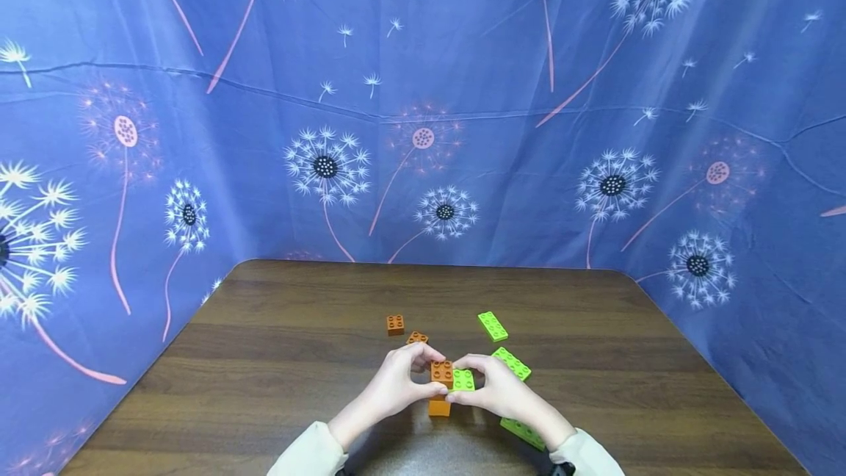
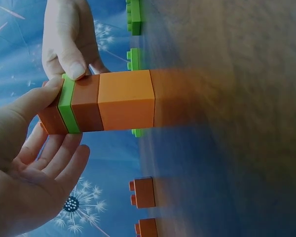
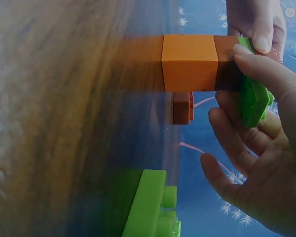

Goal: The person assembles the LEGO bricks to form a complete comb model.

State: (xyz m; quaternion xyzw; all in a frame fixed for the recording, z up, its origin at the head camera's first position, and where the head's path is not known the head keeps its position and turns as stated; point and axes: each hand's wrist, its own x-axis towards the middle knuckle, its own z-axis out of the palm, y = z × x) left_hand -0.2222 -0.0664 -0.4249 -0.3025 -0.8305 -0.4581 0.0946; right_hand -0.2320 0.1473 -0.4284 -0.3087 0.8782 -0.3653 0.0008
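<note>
A small tower of toy building bricks stands upright on the table. An orange brick (image 2: 126, 101) forms its base, with a brown brick (image 2: 86, 106) above it. Over that lies a green building plate (image 1: 463, 380), jutting out to the right, and another brown brick (image 1: 441, 372) tops the stack. My left hand (image 1: 390, 386) pinches the top brown brick between thumb and forefinger. From the right side, my right hand (image 1: 505, 390) grips the green plate, its thumb also touching the lower brown brick. Fingers partly hide the joints between pieces.
Two loose brown bricks, one further back (image 1: 394, 325) and one nearer (image 1: 417, 337), lie behind my left hand. Green plates lie on the right: one at the back (image 1: 492, 326), one behind my right hand (image 1: 512, 363), one partly under the right forearm (image 1: 522, 432). A blue cloth (image 1: 370, 57) hangs beyond the wooden table (image 1: 264, 358).
</note>
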